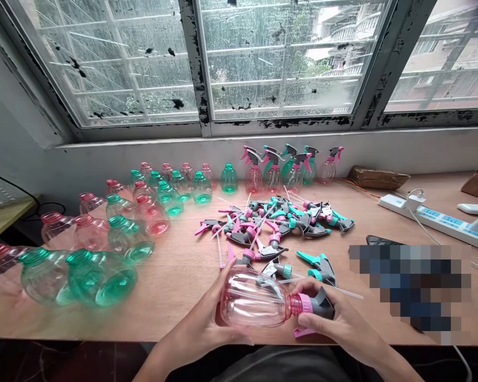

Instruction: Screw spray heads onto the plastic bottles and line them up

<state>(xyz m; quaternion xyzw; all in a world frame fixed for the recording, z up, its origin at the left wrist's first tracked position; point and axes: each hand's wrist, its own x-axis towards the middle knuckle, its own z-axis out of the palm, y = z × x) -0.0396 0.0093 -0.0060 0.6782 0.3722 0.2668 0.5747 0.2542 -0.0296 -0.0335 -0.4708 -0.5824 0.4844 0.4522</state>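
Left hand (205, 317) cups the base end of a pink bottle (255, 303), held nearly level over the worktop's (179, 270) front edge; right hand (340, 319) grips the spray head (323, 305) at the neck. The clear wall looks light and smooth, probably springy and apt to turn; the belly and collar (306, 303) seem the surest holds. Beyond, loose heads (242, 236) lie mid-worktop; open bottles (99, 278) stand toward its left edge

bare forearms (163, 350), bare fingers (313, 320), dark grey clothing (279, 366)
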